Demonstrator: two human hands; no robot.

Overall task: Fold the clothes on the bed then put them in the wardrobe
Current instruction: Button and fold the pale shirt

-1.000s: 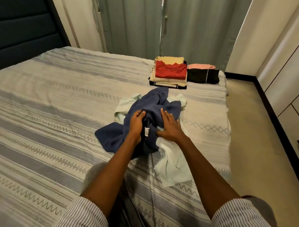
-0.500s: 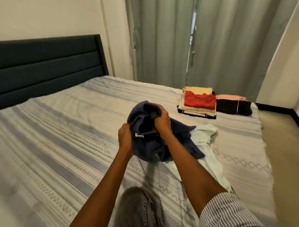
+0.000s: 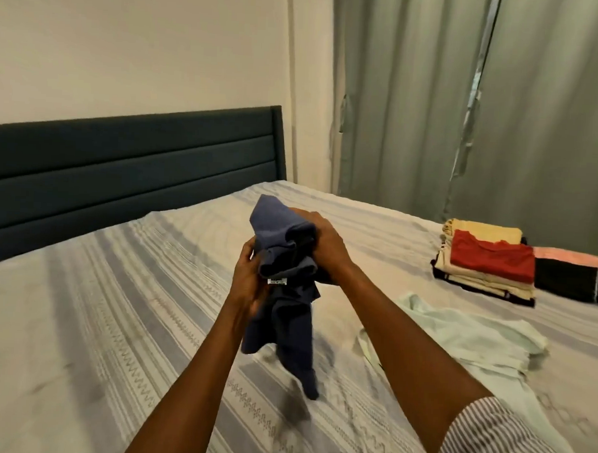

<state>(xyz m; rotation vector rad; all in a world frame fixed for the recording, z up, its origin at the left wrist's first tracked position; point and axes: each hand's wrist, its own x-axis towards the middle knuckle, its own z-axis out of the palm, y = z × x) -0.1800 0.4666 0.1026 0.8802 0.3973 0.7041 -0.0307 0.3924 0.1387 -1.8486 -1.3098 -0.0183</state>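
Note:
A bunched navy blue garment (image 3: pixel 287 311) hangs in the air above the bed (image 3: pixel 98 320), a small white label showing near its top. My left hand (image 3: pixel 250 279) grips it from the left side. My right hand (image 3: pixel 324 248) grips the bunched top from the right. Its lower end dangles just above the striped bedspread. A pale mint garment (image 3: pixel 474 340) lies crumpled on the bed to the right. Beyond it sits a folded stack (image 3: pixel 487 265) with a red top uppermost, and next to that a folded black and pink pile (image 3: pixel 573 276).
A dark padded headboard (image 3: pixel 132 164) runs along the left behind the bed. Grey curtains (image 3: pixel 467 113) hang at the back right. The bed's left half holds no clothes.
Both hands have lifted the navy garment off the mint one and up into the air. The view has swung up and to the left, so the floor and wardrobe side dropped out.

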